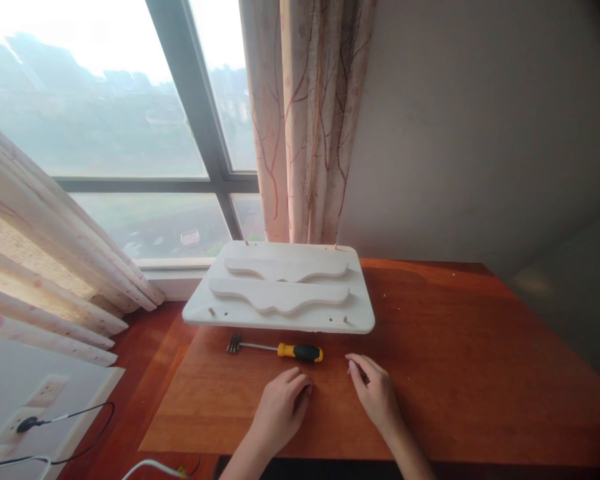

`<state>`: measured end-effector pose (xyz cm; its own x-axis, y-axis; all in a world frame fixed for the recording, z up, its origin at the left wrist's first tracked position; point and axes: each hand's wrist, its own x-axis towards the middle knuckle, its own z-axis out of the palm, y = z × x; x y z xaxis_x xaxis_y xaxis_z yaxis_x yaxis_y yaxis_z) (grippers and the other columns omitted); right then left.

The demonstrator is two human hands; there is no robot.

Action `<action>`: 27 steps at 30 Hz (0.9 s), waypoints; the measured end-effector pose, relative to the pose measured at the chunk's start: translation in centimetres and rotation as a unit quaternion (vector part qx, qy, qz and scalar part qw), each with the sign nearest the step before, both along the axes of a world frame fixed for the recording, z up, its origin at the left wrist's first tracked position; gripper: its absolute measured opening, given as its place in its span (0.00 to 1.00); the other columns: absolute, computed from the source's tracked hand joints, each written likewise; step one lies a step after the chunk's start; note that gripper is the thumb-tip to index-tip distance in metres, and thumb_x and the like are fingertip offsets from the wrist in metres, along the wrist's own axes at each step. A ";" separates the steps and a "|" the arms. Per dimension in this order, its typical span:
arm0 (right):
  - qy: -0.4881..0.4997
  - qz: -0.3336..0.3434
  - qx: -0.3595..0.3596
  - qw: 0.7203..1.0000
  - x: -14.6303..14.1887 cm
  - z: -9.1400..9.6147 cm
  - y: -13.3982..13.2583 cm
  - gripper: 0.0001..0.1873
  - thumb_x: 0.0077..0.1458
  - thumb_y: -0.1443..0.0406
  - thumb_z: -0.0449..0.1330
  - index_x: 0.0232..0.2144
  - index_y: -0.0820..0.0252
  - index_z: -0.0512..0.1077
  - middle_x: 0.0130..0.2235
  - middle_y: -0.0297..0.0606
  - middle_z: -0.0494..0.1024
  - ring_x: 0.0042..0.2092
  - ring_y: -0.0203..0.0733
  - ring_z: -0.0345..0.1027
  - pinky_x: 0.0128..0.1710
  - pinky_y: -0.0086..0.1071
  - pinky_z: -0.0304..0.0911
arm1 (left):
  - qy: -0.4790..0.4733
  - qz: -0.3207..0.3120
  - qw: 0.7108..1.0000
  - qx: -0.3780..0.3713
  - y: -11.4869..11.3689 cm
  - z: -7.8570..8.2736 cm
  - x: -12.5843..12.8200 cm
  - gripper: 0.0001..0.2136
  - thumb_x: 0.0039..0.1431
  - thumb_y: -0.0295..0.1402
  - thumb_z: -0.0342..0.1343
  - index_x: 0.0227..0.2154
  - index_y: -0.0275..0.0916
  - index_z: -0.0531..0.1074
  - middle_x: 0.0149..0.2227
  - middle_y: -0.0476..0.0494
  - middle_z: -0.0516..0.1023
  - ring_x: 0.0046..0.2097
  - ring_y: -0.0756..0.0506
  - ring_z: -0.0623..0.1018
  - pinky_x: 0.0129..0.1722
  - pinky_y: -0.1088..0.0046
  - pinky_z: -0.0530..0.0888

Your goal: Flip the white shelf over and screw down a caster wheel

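My left hand rests on the wooden table, fingers curled loosely inward, with nothing visible in it. To its right, my right hand is also at the table, its fingers half bent and apart from the thumb, holding nothing. Just beyond the left hand lies a yellow and black screwdriver, its shaft pointing left to a small cluster of screws. Behind these is a white rectangular board with rounded corners. Two white, wavy-edged panels lie on it, and short wooden dowels stand near its corners.
A window and patterned curtains are behind and to the left. A grey wall borders the table's far right. Left of the table, a black plug sits in a wall socket, with cables hanging below.
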<state>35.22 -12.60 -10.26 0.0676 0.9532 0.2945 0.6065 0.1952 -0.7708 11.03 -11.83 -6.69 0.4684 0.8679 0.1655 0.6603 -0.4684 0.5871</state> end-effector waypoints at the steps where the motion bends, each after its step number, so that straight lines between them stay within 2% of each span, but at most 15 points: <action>1: -0.002 0.000 0.000 1.000 0.0 0.0 0.0 0.16 0.69 0.61 0.52 0.43 0.59 0.79 0.38 0.44 0.83 0.39 0.45 0.79 0.41 0.35 0.75 | 0.000 0.000 1.000 -0.001 0.0 0.0 0.0 0.10 0.63 0.23 0.47 0.34 0.41 0.73 0.34 0.43 0.76 0.36 0.45 0.78 0.35 0.74 0.73; 11: -0.019 0.007 0.000 1.000 -0.1 0.0 -0.1 0.16 0.69 0.62 0.51 0.43 0.59 0.78 0.39 0.44 0.83 0.40 0.45 0.79 0.41 0.35 0.74 | 0.004 -0.003 1.000 0.002 -0.2 -0.1 0.1 0.10 0.63 0.23 0.47 0.35 0.41 0.73 0.33 0.44 0.75 0.35 0.45 0.78 0.33 0.75 0.71; 15: -0.026 0.018 0.000 1.000 -0.2 0.2 -0.1 0.14 0.69 0.63 0.52 0.45 0.59 0.78 0.40 0.44 0.83 0.38 0.44 0.79 0.38 0.33 0.74 | -0.039 0.006 0.999 0.008 -0.2 0.3 -0.4 0.11 0.64 0.22 0.46 0.36 0.42 0.73 0.34 0.45 0.75 0.34 0.46 0.78 0.33 0.75 0.72; 19: -0.032 0.032 0.006 0.999 -0.7 0.7 0.2 0.13 0.69 0.64 0.53 0.47 0.58 0.77 0.40 0.43 0.82 0.34 0.41 0.76 0.33 0.32 0.73 | -0.072 0.069 0.993 0.062 0.5 0.3 -3.2 0.12 0.67 0.24 0.46 0.42 0.42 0.73 0.40 0.43 0.78 0.40 0.46 0.80 0.39 0.74 0.76; 24: -0.057 0.073 0.045 0.995 -2.8 1.2 1.1 0.13 0.65 0.69 0.56 0.48 0.55 0.76 0.47 0.43 0.80 0.49 0.48 0.75 0.51 0.42 0.72 | 0.017 0.210 0.962 0.172 2.5 -0.5 -8.5 0.08 0.67 0.31 0.51 0.44 0.42 0.75 0.47 0.40 0.77 0.46 0.40 0.79 0.46 0.65 0.78; 27: -0.085 0.102 0.080 0.988 -4.5 1.6 1.6 0.18 0.62 0.72 0.57 0.52 0.55 0.74 0.51 0.44 0.79 0.52 0.48 0.73 0.54 0.44 0.72 | 0.064 0.247 0.947 0.197 3.4 -1.2 -10.9 0.09 0.67 0.34 0.52 0.45 0.40 0.75 0.49 0.37 0.76 0.47 0.38 0.79 0.48 0.60 0.78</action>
